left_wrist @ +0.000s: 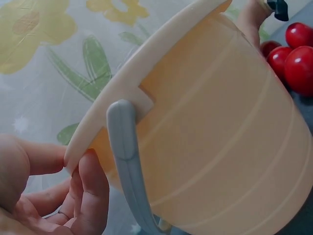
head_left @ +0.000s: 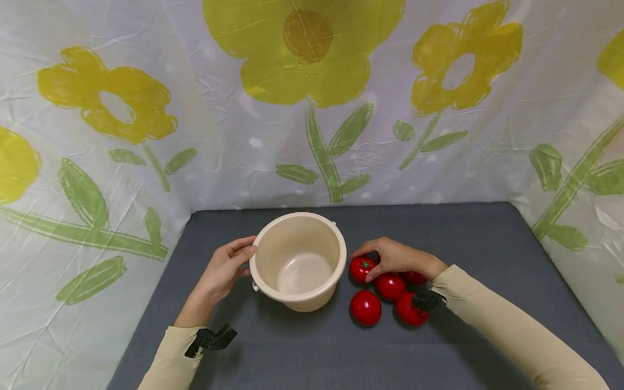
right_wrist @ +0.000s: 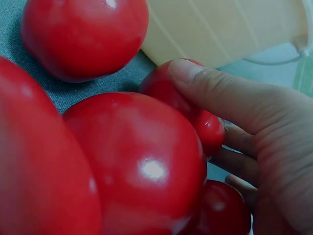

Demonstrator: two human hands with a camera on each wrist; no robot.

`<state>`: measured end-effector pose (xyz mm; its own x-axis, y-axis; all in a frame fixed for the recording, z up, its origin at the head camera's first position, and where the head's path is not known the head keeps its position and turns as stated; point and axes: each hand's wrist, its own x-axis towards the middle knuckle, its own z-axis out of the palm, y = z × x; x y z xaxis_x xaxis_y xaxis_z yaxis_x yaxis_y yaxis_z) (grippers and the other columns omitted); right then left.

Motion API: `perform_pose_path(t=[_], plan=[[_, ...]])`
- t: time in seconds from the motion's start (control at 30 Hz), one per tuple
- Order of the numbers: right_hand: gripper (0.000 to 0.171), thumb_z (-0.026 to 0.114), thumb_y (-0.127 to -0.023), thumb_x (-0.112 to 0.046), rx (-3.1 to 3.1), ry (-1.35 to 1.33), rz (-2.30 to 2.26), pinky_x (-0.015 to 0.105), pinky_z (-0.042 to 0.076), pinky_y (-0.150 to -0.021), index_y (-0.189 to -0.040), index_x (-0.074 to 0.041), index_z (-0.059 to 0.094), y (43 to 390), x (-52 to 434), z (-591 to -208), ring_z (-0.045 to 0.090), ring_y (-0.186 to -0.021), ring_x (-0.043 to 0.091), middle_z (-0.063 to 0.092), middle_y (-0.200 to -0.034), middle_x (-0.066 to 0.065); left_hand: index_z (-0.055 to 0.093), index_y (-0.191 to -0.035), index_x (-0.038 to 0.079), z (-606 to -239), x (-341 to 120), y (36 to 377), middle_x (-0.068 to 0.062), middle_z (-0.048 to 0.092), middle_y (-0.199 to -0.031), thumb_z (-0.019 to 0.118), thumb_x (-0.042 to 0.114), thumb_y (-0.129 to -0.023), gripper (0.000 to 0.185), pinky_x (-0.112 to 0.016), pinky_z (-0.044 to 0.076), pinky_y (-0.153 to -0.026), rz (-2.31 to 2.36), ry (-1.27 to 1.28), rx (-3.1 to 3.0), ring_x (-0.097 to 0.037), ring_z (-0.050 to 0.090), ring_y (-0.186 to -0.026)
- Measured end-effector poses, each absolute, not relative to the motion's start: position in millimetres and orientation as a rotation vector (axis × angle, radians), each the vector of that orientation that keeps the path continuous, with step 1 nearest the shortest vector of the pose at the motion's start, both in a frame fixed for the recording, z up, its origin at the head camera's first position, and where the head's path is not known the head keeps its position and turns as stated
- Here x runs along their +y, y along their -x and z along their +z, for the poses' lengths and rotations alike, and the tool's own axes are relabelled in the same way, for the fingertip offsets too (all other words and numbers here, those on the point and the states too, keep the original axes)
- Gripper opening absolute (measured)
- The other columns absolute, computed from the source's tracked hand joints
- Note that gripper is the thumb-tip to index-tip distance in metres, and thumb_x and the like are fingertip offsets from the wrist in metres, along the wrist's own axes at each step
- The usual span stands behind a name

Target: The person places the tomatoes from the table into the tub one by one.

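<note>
The tomato (head_left: 362,268) with the green stalk lies on the grey worktop (head_left: 468,238), just right of the pail (head_left: 298,260) and nearest it of the red cluster. The right hand (head_left: 397,257) comes at it from the right and above: thumb and fingers are curled over it and pinch it, as the right-wrist view shows with the thumb (right_wrist: 205,81) laid across its skin. The tomato is round, so no long axis matters; what counts is that the pail's open mouth lies just to the left of this hand, well within its reach.

Four more tomatoes sit close behind and below the held one, touching or nearly touching each other: one (head_left: 390,286) beside it, one (head_left: 365,307) nearer the person, one (head_left: 410,310) by the wrist, one (head_left: 415,278) half hidden under the hand.

The pail stands upright and holds nothing; its grey handle (left_wrist: 123,147) hangs down. The left hand (head_left: 224,268) steadies it, thumb on the left rim, fingers loosely bent against the wall (left_wrist: 93,183).

A flowered cloth (head_left: 146,135) hangs behind.
</note>
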<state>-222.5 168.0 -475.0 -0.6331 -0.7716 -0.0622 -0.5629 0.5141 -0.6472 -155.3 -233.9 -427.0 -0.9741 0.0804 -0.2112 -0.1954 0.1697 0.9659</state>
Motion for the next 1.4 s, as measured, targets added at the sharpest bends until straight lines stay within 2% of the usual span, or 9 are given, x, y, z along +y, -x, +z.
perform_pose_path(t=[0.2,0.43,0.73,0.9,1.1,1.4], plan=[[0.057,0.085,-0.077,-0.031,2.421,1.088,-0.845,0.043,0.051,-0.101,-0.127,-0.012,0.067,221.7,167.1,-473.2,0.064,-0.114,0.022,0.069,-0.123,0.004,0.047,-0.142,0.0,-427.1,-234.7,155.1,-0.004,0.066,-0.12,0.06,0.025,-0.1,0.051,-0.023,0.056,-0.068,1.889,0.107,2.231,-0.004,0.066,-0.086],[0.055,0.084,-0.078,-0.032,2.431,1.08,-0.945,0.042,0.051,-0.098,-0.127,-0.014,0.066,222.7,169.2,-467.2,0.063,-0.111,0.017,0.069,-0.121,-0.001,0.047,-0.143,0.001,-427.4,-234.6,154.7,-0.005,0.066,-0.12,0.06,0.026,-0.1,0.051,-0.022,0.056,-0.069,1.89,0.11,2.228,-0.004,0.066,-0.086],[0.055,0.083,-0.081,-0.029,2.379,0.955,-1.1,0.039,0.055,-0.095,-0.131,-0.019,0.062,229.5,176.6,-429.9,0.061,-0.112,0.018,0.064,-0.128,0.0,0.048,-0.143,0.002,-427.4,-235.2,153.3,-0.013,0.063,-0.13,0.059,0.027,-0.1,0.051,-0.022,0.056,-0.069,1.888,0.116,2.225,-0.004,0.066,-0.087],[0.054,0.083,-0.081,-0.028,2.428,0.936,-1.113,0.046,0.051,-0.099,-0.13,-0.022,0.062,233.7,179.5,-404.9,0.06,-0.113,0.02,0.064,-0.129,0.0,0.048,-0.143,0.002,-428.1,-234.8,154.1,-0.008,0.065,-0.126,0.059,0.026,-0.1,0.05,-0.022,0.056,-0.068,1.903,0.125,2.209,-0.004,0.066,-0.087],[0.057,0.082,-0.082,-0.026,2.4,0.949,-1.135,0.046,0.049,-0.102,-0.133,-0.017,0.06,240.4,174.8,-382.5,0.058,-0.115,0.022,0.062,-0.133,0.003,0.048,-0.143,0.001,-429.2,-235.3,154.6,0.003,0.067,-0.115,0.059,0.024,-0.1,0.05,-0.022,0.056,-0.066,1.918,0.146,2.198,-0.004,0.066,-0.085],[0.057,0.083,-0.081,-0.022,2.37,1.037,-1.128,0.046,0.049,-0.104,-0.133,-0.017,0.061,244.3,152.0,-356.4,0.056,-0.122,0.023,0.062,-0.134,0.004,0.047,-0.143,0.0,-429.5,-234.7,156.0,0.006,0.068,-0.11,0.06,0.024,-0.1,0.051,-0.021,0.056,-0.067,1.955,0.115,2.158,-0.004,0.067,-0.085]])
